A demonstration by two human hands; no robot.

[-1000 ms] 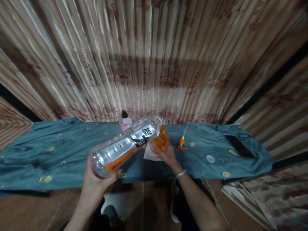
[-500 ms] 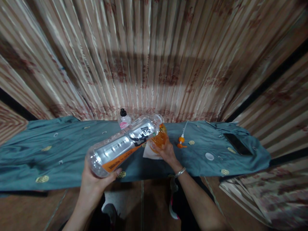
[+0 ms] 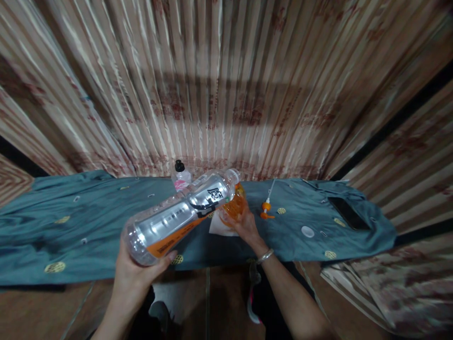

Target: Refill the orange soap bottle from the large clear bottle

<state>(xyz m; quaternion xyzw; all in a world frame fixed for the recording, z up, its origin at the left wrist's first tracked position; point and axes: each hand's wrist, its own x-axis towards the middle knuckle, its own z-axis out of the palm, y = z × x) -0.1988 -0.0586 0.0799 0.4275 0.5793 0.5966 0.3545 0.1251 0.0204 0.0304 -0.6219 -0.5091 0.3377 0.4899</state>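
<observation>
A large clear plastic bottle [image 3: 177, 217] with a silver and orange label lies tilted in the air, its neck toward the upper right. Closed around its base is my left hand [image 3: 136, 271]. Below its mouth stands an orange translucent bottle [image 3: 236, 205], gripped by my right hand [image 3: 245, 225], which wears a silver bangle at the wrist. The large bottle's mouth hides the top of the orange bottle. Under the orange bottle is a white cloth or tissue [image 3: 221, 227]. An orange pump head [image 3: 266, 208] with its tube lies to the right.
A small clear bottle with a black cap [image 3: 181, 175] stands behind the large bottle. On the teal cloth [image 3: 95, 222] at right lie a round white lid [image 3: 307, 231] and a dark phone [image 3: 348, 213]. A patterned curtain [image 3: 219, 85] hangs behind.
The large bottle's base has shifted slightly left and down with my left hand. My right hand stays on the orange bottle. The view has shifted a little.
</observation>
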